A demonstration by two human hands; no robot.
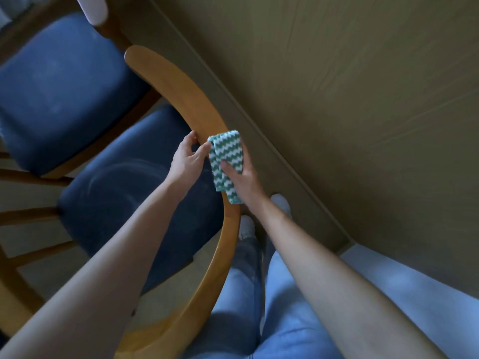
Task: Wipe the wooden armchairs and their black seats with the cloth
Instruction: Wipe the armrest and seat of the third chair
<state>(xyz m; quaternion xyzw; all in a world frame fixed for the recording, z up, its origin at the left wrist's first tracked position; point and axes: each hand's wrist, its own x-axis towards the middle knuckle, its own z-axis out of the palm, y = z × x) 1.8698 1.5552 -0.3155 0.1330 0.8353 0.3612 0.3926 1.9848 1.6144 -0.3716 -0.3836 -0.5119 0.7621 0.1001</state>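
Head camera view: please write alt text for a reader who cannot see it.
A right hand holds a folded green-and-white zigzag cloth on the curved wooden armchair rail. The left hand touches the rail beside it.

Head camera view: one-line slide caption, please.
Right hand holds a green-and-white cloth over the armchair's curved wooden rail; left hand touches the rail beside it.

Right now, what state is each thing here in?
cloth: folded, draped over the rail.
rail: partly covered by the cloth.
right hand: holds the cloth against the rail, thumb on top.
left hand: relaxed at the rail, fingertip touching the cloth's edge.
near seat: shows faint swirl marks.
far seat: untouched by either hand.
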